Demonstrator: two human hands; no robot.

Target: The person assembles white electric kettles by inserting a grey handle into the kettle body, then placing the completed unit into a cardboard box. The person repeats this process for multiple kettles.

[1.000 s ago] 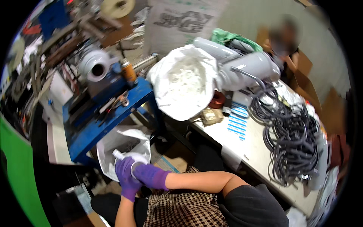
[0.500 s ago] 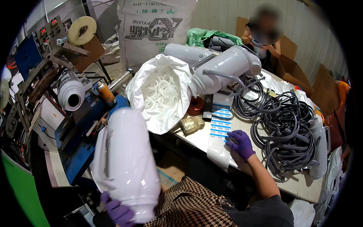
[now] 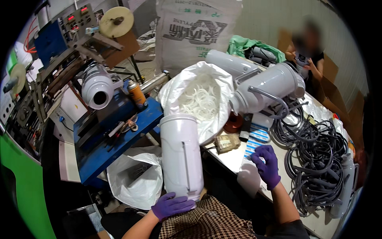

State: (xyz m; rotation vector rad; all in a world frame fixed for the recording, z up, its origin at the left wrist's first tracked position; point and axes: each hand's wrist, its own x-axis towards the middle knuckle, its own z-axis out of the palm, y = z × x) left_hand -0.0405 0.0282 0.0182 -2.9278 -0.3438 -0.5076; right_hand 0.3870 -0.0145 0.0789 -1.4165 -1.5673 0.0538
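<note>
Left hand: our left hand (image 3: 174, 206) lies with almost straight fingers on the near end of the casing; it rests there and is not clenched. Half a second before, it was at the near end too, but more to the left.
Pale casing: this pale grey casing (image 3: 181, 151) is on the near side of the white ring bag (image 3: 169, 93), and in our view its far rim covers a little of that bag. It has been turned: the handle, before at its left side, now seems to show as a narrow strip toward us.
Turned side: in our judgement, this pose brings the strip side in front of us, where both hands can reach it.
Right hand: our right hand (image 3: 266, 165) is nearer than the ring bag and to its right. Before, its fingers reached over the labels; now thumb and forefinger are bent close together. Whether a label is between them, we cannot tell.
Label sheet: the blue-and-white label sheet (image 3: 256, 137) stays on the tabletop (image 3: 229, 158), right of the ring bag.
Lying casing: another grey casing (image 3: 264, 85) lies just right of the ring bag.
Co-worker: a person (image 3: 315, 67) is well beyond the ring bag, to its right.
</note>
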